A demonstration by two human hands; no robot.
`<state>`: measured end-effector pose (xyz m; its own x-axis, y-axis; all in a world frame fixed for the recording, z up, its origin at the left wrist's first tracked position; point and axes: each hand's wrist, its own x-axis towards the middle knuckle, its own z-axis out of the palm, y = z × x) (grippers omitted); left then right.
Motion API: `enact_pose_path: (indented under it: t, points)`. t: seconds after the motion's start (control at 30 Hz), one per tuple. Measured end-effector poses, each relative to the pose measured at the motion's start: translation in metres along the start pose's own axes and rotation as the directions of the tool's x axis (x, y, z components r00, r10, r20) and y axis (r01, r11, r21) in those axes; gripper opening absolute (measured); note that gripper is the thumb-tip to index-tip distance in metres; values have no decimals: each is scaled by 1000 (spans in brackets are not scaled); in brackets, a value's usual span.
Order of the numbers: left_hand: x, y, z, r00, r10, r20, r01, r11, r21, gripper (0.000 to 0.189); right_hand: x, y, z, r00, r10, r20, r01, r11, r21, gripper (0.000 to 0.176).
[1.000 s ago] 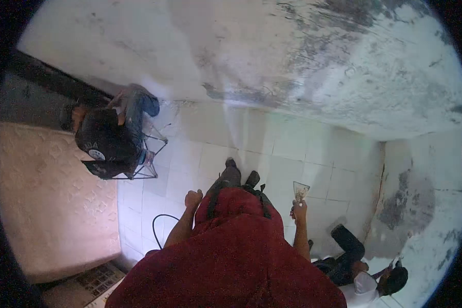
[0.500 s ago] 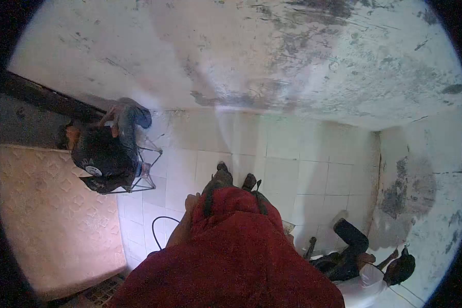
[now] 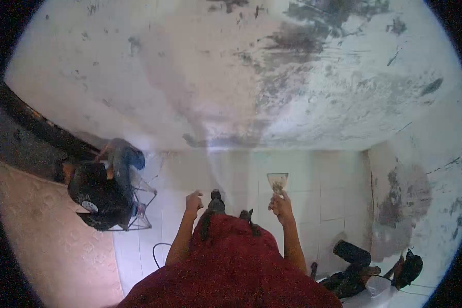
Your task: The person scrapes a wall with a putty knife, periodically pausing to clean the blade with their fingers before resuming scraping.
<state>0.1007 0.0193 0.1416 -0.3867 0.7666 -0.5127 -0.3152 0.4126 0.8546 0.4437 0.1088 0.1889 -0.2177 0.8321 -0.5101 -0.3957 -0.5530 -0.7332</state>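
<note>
My right hand grips a putty knife by its handle, and the broad, flat blade points forward toward the wall. The blade is pale and smeared, held over the tiled floor and apart from the wall. To the left, my left hand is raised with its fingers curled in, and I see nothing in it. Ahead stands a whitish wall with dark, scraped and patchy areas, mostly toward the upper right.
At left, a person in a dark shirt sits on a metal-legged stool beside an upright pinkish mattress. Another person is low on the tiled floor at lower right. A black cable loops near my left side.
Both my hands have come up and forward; the right one now shows fully with the putty knife. My view has tilted up, so more wall shows.
</note>
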Motion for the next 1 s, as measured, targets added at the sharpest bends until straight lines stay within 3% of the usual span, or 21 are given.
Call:
enact_pose_path:
  t: [0.07, 0.13, 0.17, 0.2, 0.23, 0.27, 0.33, 0.37, 0.43, 0.47, 0.53, 0.57, 0.6, 0.63, 0.67, 0.77, 0.8, 0.87, 0.93, 0.97, 1.0]
  points:
    - [0, 67, 58, 990, -142, 20, 143, 989, -40, 37, 4, -40, 61, 995, -34, 91, 27, 997, 74, 30]
    - [7, 111, 98, 969, -132, 210, 148, 987, -64, 47, 8, -68, 115, 970, 46, 237, -96, 974, 204, 30]
    - [6, 131, 114, 946, -103, 307, 134, 988, -80, 49, 14, -73, 137, 973, 91, 211, -125, 980, 154, 27]
    - [10, 147, 130, 912, -69, 404, 118, 988, -98, 51, 21, -73, 154, 959, 45, 281, -98, 979, 177, 24]
    - [21, 153, 142, 910, -42, 412, 93, 990, -104, 51, 26, -73, 173, 960, 4, 281, -49, 987, 152, 23]
    - [31, 156, 153, 878, 6, 478, 118, 966, -230, 52, 32, -74, 188, 958, -42, 284, 6, 992, 126, 22]
    - [46, 172, 169, 830, 90, 550, 136, 925, -356, 53, 49, -67, 193, 931, 102, 351, -161, 977, 143, 22]
    - [41, 190, 177, 784, 32, 619, 191, 938, -290, 51, 78, -31, 177, 941, -165, 295, 213, 967, -139, 21]
    - [48, 218, 187, 714, 3, 701, 219, 949, -227, 50, 107, -48, 191, 832, -456, 316, 553, 720, -419, 20]
    - [55, 226, 193, 722, -13, 691, 235, 945, -227, 50, 103, -64, 193, 928, -266, 259, 302, 948, -106, 17]
    - [63, 262, 205, 717, -12, 697, 243, 941, -234, 50, 89, -119, 218, 957, -71, 281, 8, 976, 219, 16]
    - [62, 290, 208, 667, 40, 744, 205, 950, -234, 48, 90, -142, 229, 947, -120, 297, 98, 991, 89, 17]
    - [63, 317, 209, 614, 87, 784, 163, 958, -234, 47, 108, -149, 237, 899, -299, 320, 356, 925, -134, 19]
    - [67, 340, 212, 603, 102, 792, 145, 961, -234, 47, 126, -157, 245, 816, -474, 331, 576, 715, -397, 22]
    - [71, 361, 215, 609, 161, 776, 56, 968, -245, 45, 136, -170, 260, 707, -625, 331, 671, 445, -593, 24]
    - [84, 422, 225, 619, 308, 723, -134, 948, -288, 43, 98, -256, 338, 817, -555, 156, 577, 782, -235, 27]
    - [76, 452, 224, 632, 375, 678, -218, 926, -309, 42, 92, -277, 358, 807, -567, 165, 590, 774, -229, 27]
    - [64, 510, 215, 569, 370, 734, -314, 923, -221, 41, 90, -310, 388, 723, -653, 225, 690, 700, -185, 30]
    - [58, 547, 226, 592, 583, 556, -410, 812, -415, 41, 82, -346, 425, 686, -667, 292, 699, 715, -10, 22]
    - [54, 571, 229, 543, 678, 495, -537, 734, -416, 40, 97, -360, 430, 525, -786, 328, 850, 466, -243, 23]
    - [49, 595, 231, 480, 763, 432, -651, 640, -408, 40, 98, -374, 440, 431, -824, 369, 887, 310, -344, 23]
